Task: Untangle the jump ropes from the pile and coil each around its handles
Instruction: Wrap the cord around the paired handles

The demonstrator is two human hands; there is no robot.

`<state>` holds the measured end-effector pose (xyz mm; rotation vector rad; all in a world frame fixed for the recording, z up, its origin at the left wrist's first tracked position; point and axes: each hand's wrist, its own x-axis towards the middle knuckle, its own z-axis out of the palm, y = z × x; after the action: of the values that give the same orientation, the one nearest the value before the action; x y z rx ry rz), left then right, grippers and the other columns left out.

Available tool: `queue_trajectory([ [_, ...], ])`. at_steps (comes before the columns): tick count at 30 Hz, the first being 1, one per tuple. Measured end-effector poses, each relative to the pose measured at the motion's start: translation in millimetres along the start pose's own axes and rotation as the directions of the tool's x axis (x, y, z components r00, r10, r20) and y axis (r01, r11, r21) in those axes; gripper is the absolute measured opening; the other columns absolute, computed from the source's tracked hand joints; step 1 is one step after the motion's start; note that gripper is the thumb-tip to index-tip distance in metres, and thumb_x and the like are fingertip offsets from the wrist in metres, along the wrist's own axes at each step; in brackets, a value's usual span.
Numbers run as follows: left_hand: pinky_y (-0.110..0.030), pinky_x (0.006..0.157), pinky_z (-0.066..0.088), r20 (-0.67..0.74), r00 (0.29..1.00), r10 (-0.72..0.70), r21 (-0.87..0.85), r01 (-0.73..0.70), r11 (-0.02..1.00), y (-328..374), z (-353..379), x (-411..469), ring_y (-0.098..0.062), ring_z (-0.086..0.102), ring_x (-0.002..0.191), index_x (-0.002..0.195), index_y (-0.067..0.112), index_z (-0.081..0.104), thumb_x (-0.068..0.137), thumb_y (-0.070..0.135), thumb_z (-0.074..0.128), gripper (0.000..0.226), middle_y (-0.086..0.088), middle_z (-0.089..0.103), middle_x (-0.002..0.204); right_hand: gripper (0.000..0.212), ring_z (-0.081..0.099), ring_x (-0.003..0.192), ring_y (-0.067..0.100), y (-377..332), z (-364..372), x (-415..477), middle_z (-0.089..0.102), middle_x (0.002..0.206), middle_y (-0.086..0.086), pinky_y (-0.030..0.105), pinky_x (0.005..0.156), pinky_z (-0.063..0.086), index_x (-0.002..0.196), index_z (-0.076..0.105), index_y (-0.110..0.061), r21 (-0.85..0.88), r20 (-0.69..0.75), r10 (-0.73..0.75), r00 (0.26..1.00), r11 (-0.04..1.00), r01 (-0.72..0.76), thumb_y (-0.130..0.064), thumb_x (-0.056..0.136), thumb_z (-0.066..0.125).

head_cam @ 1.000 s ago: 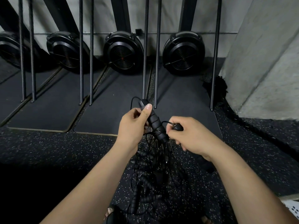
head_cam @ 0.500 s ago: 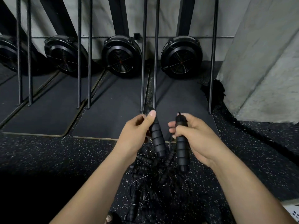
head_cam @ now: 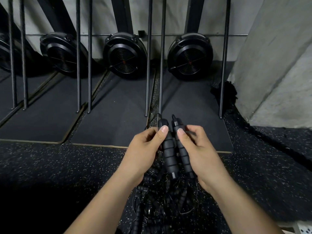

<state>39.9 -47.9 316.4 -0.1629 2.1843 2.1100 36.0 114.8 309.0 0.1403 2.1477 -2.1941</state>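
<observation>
Where mats (head_cam: 114,115) end, ropes (head_cam: 160,205) litter speckled floor (head_cam: 67,162).

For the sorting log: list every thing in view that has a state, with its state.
Left grip: curled round the left handle, thumb on it.
Right grip: curled round the right handle, thumb on it.
Left handle: lifted, near upright, cord end up.
Right handle: lifted, near upright, beside the left one.
Jump rope pile: tangled, below both grips, none coiled.

One head-worn camera looks forward and down, close above the floor (head_cam: 50,166).
</observation>
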Motion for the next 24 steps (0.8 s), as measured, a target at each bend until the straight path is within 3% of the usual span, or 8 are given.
queue_trajectory([
  [3, -0.065, 0.105, 0.05, 0.021, 1.0, 0.007, -0.01, -0.007, 1.0, -1.7, -0.7, 5.1, -0.027, 0.067, 0.095, 0.107, 0.005, 0.07, 0.096, 0.069, 0.064, 0.065, -0.024, 0.071, 0.111, 0.027, 0.075, 0.109, 0.01, 6.4, -0.4, 5.9, 0.077, 0.114, -0.012, 0.05, 0.105, 0.058, 0.116, 0.065, -0.032, -0.015, -0.076, 0.007, 0.997, 1.0, -0.008, -0.052, 0.098, 0.069],
  [6, -0.065, 0.102, 0.05, 0.033, 0.999, 0.008, -0.033, -0.007, 0.999, -3.7, 0.0, 8.8, -0.023, 0.064, 0.093, 0.108, 0.007, 0.071, 0.097, 0.066, 0.064, 0.061, -0.027, 0.07, 0.112, 0.011, 0.075, 0.108, 0.014, 9.1, 1.6, 7.3, 0.078, 0.112, -0.01, 0.054, 0.104, 0.057, 0.111, 0.067, -0.036, -0.014, -0.046, -0.003, 0.999, 1.0, 0.002, -0.045, 0.103, 0.067],
  [15, -0.059, 0.106, 0.051, 0.002, 1.0, -0.027, -0.071, 0.027, 0.997, -5.5, 1.1, 12.9, -0.021, 0.068, 0.096, 0.109, 0.012, 0.076, 0.101, 0.052, 0.063, 0.043, -0.02, 0.076, 0.111, 0.01, 0.074, 0.111, 0.014, 5.6, 11.1, 6.8, 0.078, 0.115, -0.009, 0.053, 0.105, 0.056, 0.116, 0.068, -0.032, 0.001, -0.02, -0.024, 1.0, 1.0, 0.024, -0.035, 0.107, 0.064],
  [18, -0.062, 0.106, 0.052, 0.001, 1.0, -0.03, -0.069, 0.03, 0.997, -4.5, 0.6, 13.7, -0.029, 0.073, 0.1, 0.11, 0.013, 0.077, 0.102, 0.051, 0.062, 0.041, -0.019, 0.077, 0.11, 0.012, 0.074, 0.111, 0.014, 2.6, 9.9, 6.2, 0.078, 0.116, -0.008, 0.052, 0.105, 0.057, 0.117, 0.068, -0.031, 0.006, -0.016, -0.037, 0.999, 0.999, 0.037, -0.034, 0.106, 0.065],
  [22, -0.061, 0.108, 0.051, -0.008, 1.0, -0.01, -0.075, 0.009, 0.997, -2.2, -2.8, 15.0, -0.038, 0.071, 0.115, 0.113, 0.015, 0.078, 0.106, 0.049, 0.059, 0.04, -0.013, 0.079, 0.111, 0.036, 0.074, 0.114, 0.018, -0.4, 7.9, 1.0, 0.077, 0.12, -0.002, 0.053, 0.104, 0.059, 0.127, 0.065, -0.034, 0.066, 0.121, 0.019, 0.992, 0.997, -0.027, -0.029, 0.095, 0.08],
  [24, -0.062, 0.105, 0.053, -0.025, 1.0, -0.005, -0.082, 0.003, 0.997, 0.1, -5.2, 15.5, -0.042, 0.071, 0.113, 0.112, 0.013, 0.078, 0.106, 0.049, 0.059, 0.041, -0.016, 0.079, 0.11, 0.056, 0.075, 0.114, 0.023, -2.6, 9.5, -3.0, 0.076, 0.122, -0.003, 0.057, 0.093, 0.063, 0.137, 0.06, -0.038, 0.147, 0.215, 0.052, 0.975, 0.985, -0.085, -0.021, 0.09, 0.085],
])
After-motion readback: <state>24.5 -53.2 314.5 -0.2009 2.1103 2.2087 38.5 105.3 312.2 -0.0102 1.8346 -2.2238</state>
